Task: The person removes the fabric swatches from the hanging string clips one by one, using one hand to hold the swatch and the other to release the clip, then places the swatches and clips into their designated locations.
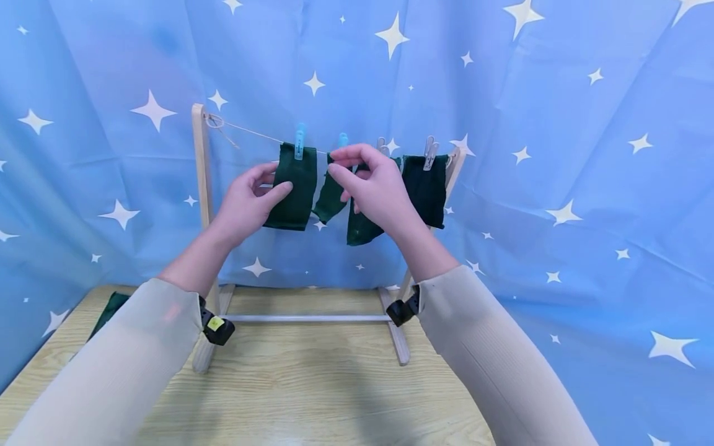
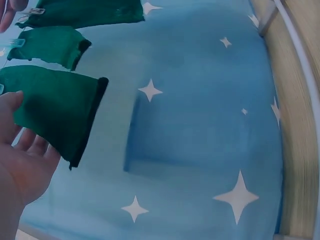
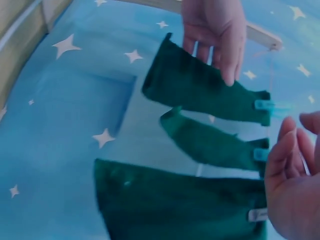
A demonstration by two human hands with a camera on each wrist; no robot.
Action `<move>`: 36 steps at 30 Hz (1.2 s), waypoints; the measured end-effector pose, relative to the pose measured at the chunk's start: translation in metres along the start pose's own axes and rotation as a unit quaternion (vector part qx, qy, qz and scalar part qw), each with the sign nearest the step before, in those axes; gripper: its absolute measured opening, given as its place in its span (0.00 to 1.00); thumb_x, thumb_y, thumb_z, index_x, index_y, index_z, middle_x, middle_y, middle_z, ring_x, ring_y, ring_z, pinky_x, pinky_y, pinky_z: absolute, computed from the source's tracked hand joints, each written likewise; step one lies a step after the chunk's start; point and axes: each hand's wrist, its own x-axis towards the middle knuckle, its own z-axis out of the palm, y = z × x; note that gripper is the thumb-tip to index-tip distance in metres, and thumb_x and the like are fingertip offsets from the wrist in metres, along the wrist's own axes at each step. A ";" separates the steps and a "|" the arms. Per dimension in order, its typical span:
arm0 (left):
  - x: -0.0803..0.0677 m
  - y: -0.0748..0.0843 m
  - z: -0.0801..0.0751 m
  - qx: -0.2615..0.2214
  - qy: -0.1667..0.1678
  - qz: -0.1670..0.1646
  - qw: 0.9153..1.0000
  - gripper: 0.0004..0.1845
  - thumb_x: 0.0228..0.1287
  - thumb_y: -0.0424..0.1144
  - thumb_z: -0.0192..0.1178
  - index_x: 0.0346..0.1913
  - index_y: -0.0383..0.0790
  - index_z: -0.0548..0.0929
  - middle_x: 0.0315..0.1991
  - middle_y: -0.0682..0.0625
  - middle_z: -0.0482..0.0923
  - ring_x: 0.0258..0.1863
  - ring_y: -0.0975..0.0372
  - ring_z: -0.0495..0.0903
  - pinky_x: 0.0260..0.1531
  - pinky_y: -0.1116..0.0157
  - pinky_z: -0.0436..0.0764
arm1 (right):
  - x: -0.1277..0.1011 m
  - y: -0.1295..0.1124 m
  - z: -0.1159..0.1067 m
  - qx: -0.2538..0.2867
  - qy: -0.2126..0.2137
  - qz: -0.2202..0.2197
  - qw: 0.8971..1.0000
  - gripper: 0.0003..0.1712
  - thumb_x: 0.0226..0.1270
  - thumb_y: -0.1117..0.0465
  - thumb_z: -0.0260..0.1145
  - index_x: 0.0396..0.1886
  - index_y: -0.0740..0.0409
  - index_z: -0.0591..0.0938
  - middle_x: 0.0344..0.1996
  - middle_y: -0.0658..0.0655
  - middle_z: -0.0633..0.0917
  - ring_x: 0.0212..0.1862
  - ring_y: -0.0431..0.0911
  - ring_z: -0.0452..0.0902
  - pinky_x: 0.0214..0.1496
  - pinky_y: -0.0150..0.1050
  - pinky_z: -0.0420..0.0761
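Four pieces would be several: several dark green cloths hang by pegs from a thin string (image 1: 253, 131). My left hand (image 1: 249, 201) holds the leftmost green cloth (image 1: 295, 192) by its left side, thumb in front and fingers behind. A light-blue clothes peg (image 1: 299, 144) clips this cloth's top edge. My right hand (image 1: 379, 189) is raised near the string, fingers bent and thumb apart, holding nothing. Behind it hang a narrow green cloth (image 1: 330, 199) under a blue peg (image 3: 261, 154) and a wider green cloth (image 1: 362, 231), partly hidden. A clear peg (image 1: 430, 153) clips the rightmost cloth (image 1: 425, 193).
The string runs between two wooden posts, the left post (image 1: 202, 167) nearer my left arm. A white crossbar (image 1: 307, 318) joins the feet above the wooden table (image 1: 301, 396). Another green cloth (image 1: 114, 305) lies at the table's left, partly behind my sleeve. A starry blue curtain (image 1: 558, 155) hangs behind.
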 end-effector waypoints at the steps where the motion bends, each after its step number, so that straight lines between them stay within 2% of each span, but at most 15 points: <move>1: 0.001 0.001 0.001 -0.011 0.002 -0.003 1.000 0.36 0.82 0.56 0.63 0.85 0.50 0.69 0.75 0.41 0.76 0.77 0.47 0.75 0.78 0.42 0.75 | 0.003 -0.003 0.001 0.003 0.000 -0.005 1.000 0.19 0.84 0.52 0.68 0.66 0.52 0.85 0.55 0.53 0.85 0.39 0.64 0.84 0.31 0.37 0.84; 7: 0.003 0.003 0.005 -0.050 0.017 -0.016 0.998 0.32 0.82 0.56 0.63 0.80 0.46 0.76 0.72 0.42 0.80 0.75 0.50 0.75 0.80 0.46 0.74 | 0.021 -0.019 0.011 0.012 -0.005 -0.021 1.000 0.20 0.85 0.54 0.67 0.70 0.53 0.83 0.61 0.53 0.84 0.40 0.66 0.85 0.27 0.36 0.82; 11: 0.001 0.004 0.005 -0.067 0.033 -0.016 0.997 0.27 0.83 0.55 0.62 0.75 0.45 0.81 0.67 0.43 0.83 0.67 0.53 0.81 0.74 0.49 0.80 | 0.032 -0.031 0.019 0.006 -0.009 -0.019 1.000 0.23 0.85 0.54 0.67 0.73 0.52 0.81 0.68 0.53 0.83 0.39 0.62 0.88 0.27 0.37 0.82; 17: 0.001 0.003 0.005 -0.087 0.049 -0.022 0.995 0.24 0.81 0.55 0.64 0.68 0.44 0.87 0.53 0.50 0.91 0.52 0.61 0.88 0.61 0.61 0.86 | 0.045 -0.043 0.029 0.006 -0.025 0.026 0.999 0.31 0.85 0.53 0.67 0.82 0.47 0.74 0.76 0.47 0.79 0.42 0.56 0.92 0.27 0.38 0.82; 21: 0.003 0.002 0.005 -0.095 0.056 -0.016 0.994 0.22 0.81 0.53 0.65 0.66 0.43 0.88 0.45 0.57 0.91 0.47 0.64 0.89 0.52 0.68 0.86 | 0.051 -0.046 0.032 -0.006 -0.042 0.063 0.997 0.34 0.85 0.51 0.65 0.86 0.44 0.70 0.80 0.44 0.76 0.43 0.55 0.93 0.27 0.37 0.81; 27: 0.003 0.002 0.005 -0.094 0.054 -0.014 0.994 0.22 0.82 0.52 0.65 0.65 0.42 0.88 0.44 0.58 0.92 0.47 0.64 0.88 0.51 0.68 0.86 | 0.054 -0.043 0.035 -0.025 -0.043 0.090 0.995 0.33 0.85 0.50 0.65 0.85 0.43 0.71 0.79 0.45 0.77 0.42 0.56 0.92 0.29 0.37 0.82; 36: 0.001 0.002 0.002 -0.090 0.047 -0.028 0.994 0.23 0.81 0.53 0.65 0.67 0.42 0.87 0.47 0.55 0.90 0.48 0.62 0.88 0.51 0.67 0.86 | 0.056 -0.042 0.035 -0.031 -0.034 0.088 0.995 0.27 0.84 0.52 0.67 0.77 0.47 0.79 0.70 0.50 0.82 0.40 0.54 0.90 0.32 0.42 0.83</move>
